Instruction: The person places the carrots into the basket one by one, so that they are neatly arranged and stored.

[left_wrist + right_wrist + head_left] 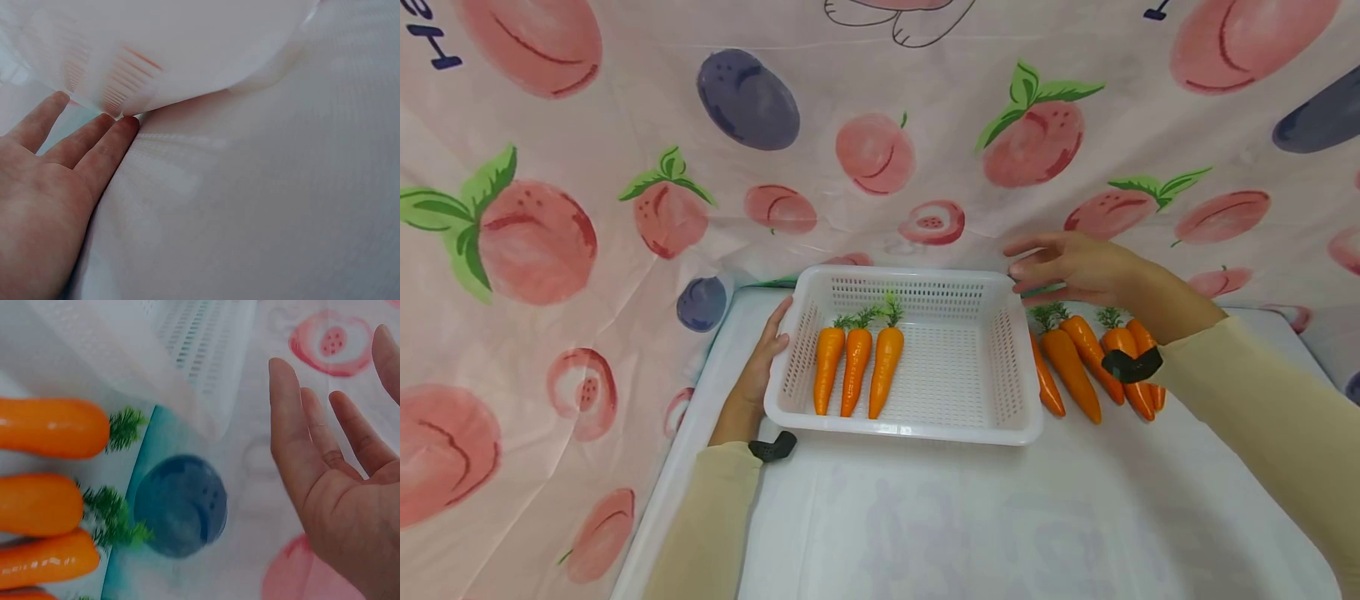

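Note:
A white plastic basket [962, 367] with slotted walls stands on the table, holding three orange carrots [886, 372] with green tops side by side in its left half. Against the basket's left outer wall lies my left hand [758, 367], its fingers extended; in the left wrist view the fingertips [128, 125] touch the basket wall [187, 56]. My right hand [1075, 271] hovers by the basket's back right corner with nothing in it. The right wrist view shows its fingers [287, 419] spread and apart from the basket [206, 356].
Several more carrots [1071, 371] lie on the white tabletop [970, 517] right of the basket, partly under my right forearm. A fruit-print cloth [820, 75] hangs behind the table and down its left side. Black bands [772, 447] circle both wrists.

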`<move>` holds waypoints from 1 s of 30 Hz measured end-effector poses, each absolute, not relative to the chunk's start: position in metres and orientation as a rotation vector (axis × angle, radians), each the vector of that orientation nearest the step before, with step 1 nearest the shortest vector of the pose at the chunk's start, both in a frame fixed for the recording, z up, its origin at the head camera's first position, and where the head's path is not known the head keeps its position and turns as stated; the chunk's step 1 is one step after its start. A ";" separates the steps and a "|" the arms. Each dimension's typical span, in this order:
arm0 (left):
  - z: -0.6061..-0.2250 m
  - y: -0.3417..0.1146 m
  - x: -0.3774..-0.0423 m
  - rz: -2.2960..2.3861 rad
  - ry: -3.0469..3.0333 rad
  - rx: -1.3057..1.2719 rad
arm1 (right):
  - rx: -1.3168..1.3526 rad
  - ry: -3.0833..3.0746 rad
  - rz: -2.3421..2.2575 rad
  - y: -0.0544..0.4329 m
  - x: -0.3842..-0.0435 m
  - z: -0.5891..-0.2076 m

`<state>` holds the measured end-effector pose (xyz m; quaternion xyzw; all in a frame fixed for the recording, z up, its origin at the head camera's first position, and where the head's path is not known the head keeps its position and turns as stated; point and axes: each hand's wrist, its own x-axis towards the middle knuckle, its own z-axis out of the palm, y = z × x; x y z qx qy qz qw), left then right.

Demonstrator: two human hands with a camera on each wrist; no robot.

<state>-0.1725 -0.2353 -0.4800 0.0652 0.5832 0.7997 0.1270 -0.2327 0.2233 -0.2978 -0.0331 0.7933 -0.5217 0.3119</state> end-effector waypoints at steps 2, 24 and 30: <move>-0.480 -0.235 -0.173 2.329 1.693 0.193 | -0.088 2.114 -1.370 0.233 -0.231 -0.297; -0.482 -0.236 -0.172 2.335 1.672 0.221 | 0.018 2.258 -1.299 0.329 -0.218 -0.317; -0.480 -0.236 -0.172 2.333 1.673 0.225 | 0.063 2.277 -1.285 0.352 -0.218 -0.333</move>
